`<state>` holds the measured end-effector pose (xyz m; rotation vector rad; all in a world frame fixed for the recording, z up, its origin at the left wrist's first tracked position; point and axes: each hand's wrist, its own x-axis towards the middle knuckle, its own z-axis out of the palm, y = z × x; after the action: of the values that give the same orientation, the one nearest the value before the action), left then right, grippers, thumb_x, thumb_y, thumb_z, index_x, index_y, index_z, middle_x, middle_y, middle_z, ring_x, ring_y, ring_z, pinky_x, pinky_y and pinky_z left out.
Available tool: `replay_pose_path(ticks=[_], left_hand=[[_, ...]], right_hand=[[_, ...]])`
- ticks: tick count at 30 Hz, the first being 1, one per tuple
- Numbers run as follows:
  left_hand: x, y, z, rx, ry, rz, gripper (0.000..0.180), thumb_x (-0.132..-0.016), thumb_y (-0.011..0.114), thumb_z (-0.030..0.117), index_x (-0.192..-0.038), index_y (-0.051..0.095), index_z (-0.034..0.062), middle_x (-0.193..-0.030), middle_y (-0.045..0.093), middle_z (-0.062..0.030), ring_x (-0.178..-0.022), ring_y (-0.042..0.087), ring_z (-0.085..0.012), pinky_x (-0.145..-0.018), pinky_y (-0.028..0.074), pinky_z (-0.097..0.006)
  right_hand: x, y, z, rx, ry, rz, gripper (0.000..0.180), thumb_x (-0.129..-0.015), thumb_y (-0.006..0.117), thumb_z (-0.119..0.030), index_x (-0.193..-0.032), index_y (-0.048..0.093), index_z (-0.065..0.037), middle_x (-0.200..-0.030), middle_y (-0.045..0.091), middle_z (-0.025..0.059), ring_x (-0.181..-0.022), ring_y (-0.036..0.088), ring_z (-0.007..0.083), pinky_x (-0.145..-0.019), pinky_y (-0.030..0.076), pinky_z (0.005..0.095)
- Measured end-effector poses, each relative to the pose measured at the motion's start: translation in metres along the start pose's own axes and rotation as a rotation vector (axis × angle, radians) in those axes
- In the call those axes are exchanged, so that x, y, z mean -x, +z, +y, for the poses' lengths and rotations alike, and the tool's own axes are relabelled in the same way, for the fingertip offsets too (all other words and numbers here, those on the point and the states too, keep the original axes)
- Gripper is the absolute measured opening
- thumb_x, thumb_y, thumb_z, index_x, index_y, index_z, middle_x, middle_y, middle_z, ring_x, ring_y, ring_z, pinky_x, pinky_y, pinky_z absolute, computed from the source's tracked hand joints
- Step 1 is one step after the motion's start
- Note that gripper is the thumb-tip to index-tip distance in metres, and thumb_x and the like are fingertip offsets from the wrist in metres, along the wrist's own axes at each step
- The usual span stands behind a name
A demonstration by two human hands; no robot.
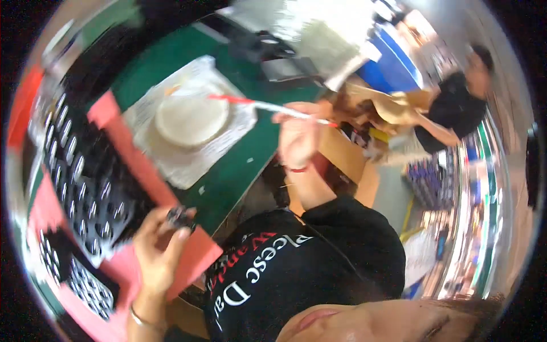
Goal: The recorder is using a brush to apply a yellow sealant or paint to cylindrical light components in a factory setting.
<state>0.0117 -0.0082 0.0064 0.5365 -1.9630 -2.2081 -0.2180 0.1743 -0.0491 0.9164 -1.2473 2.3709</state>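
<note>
A slim red-and-white stick is held near its back end in the grip of the right hand, at twelve o'clock in the view. Its red front end is pointed toward nine o'clock, over the edge of a round pale dish. The dish is set on a printed sheet at ten o'clock, on the green desk. At eight o'clock, a small dark piece is pinched between thumb and fingers of the left hand; its exact shape is blurred. At nine o'clock, shiny pieces are carried in a black tray, with pink sheeting laid beside it.
</note>
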Motion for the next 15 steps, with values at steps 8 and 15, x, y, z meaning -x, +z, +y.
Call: replay_pose_path(ticks=[8, 15], left_hand=[[0.015, 0.008, 0.001, -0.42, 0.144, 0.013, 0.03, -0.076, 0.06, 0.015, -0.098, 0.048, -0.0005, -0.088, 0.052, -0.0059, -0.082, 0.05, -0.0138, -0.076, 0.041, -0.026], [0.043, 0.007, 0.048, -0.786, 0.605, -0.24, 0.035, -0.074, 0.067, 0.016, -0.094, 0.055, -0.0099, -0.091, 0.061, -0.0203, -0.068, 0.058, -0.0233, -0.059, 0.047, -0.029]], right_hand=[[-0.001, -0.011, 0.003, -0.024, -0.012, -0.096, 0.024, -0.091, 0.036, -0.02, -0.093, 0.049, 0.001, -0.081, 0.055, 0.0157, -0.067, 0.054, 0.0185, -0.06, 0.042, 0.0275], [-0.001, -0.01, 0.007, -0.085, -0.012, -0.092, 0.025, -0.092, 0.033, -0.02, -0.095, 0.049, -0.001, -0.084, 0.055, 0.0143, -0.069, 0.055, 0.0173, -0.059, 0.042, 0.0257]])
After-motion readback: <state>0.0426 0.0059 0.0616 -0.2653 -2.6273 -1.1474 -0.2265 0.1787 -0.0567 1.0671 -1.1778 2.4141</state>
